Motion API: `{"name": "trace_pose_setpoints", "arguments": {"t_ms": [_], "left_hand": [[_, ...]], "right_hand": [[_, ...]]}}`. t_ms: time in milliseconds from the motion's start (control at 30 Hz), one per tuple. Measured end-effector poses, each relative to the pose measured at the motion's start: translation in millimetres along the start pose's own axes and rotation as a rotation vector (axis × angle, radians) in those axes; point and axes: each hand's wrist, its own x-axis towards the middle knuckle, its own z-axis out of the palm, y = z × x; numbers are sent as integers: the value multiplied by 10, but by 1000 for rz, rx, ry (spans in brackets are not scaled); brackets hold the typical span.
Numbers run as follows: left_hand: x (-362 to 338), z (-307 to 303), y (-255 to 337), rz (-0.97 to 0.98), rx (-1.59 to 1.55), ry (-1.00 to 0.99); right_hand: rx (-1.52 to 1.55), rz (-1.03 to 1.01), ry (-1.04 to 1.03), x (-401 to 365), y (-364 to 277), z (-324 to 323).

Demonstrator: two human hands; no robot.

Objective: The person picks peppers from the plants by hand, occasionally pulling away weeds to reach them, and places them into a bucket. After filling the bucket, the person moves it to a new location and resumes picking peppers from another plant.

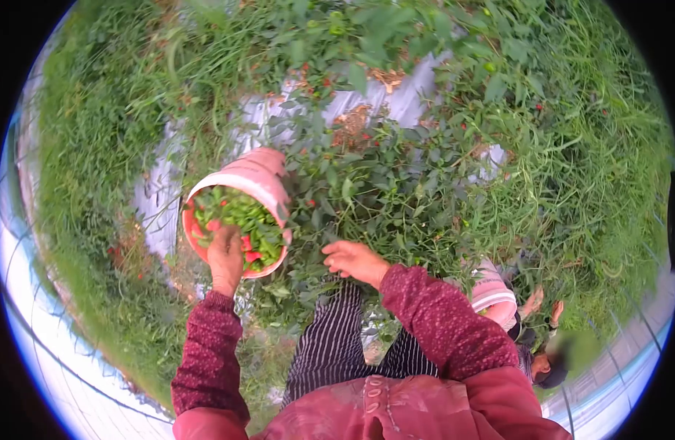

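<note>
Peppers, green and red, lie in the pink bucket at left; the left hand is at its mouth, grip unclear to me. The right hand hangs loosely spread near plants.

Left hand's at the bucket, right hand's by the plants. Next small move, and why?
Probably reach the right hand into the plants just ahead: it looks empty and is close to them, while the left hand is at the mouth of the tilted bucket, over green and red peppers.
</note>
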Motion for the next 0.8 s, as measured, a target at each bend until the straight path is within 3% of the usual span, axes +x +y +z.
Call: {"name": "trace_pose_setpoints", "arguments": {"t_ms": [133, 233, 333, 400, 500, 600, 667, 700, 767, 800], "left_hand": [[170, 787, 821, 209, 41, -191], [368, 1369, 1033, 178, 185, -333], [304, 1896, 642, 199, 497, -466], [-23, 2160, 417, 305, 396, -459], [-332, 2237, 383, 243, 433, -554], [-238, 2212, 131, 239, 426, -343], [-39, 2279, -39, -522, -260, -213], [64, 2284, -65, -526, -259, -219], [248, 2284, -93, -812, -464, -148], [305, 2304, -91, -813, -463, -146]], "right_hand": [[7, -5, 53, 0, 478, -298], [83, 27, 104, -16, 730, -542], [168, 48, 140, -22, 877, -777], [218, 31, 167, 6, 1001, -897], [265, 18, 166, -12, 1151, -984], [308, 24, 207, 8, 1242, -1043], [362, 0, 213, 30, 1326, -1069], [366, 5, 216, 32, 1346, -1078], [418, 4, 228, 56, 1374, -1086], [418, 4, 226, 73, 1388, -1107]]}}
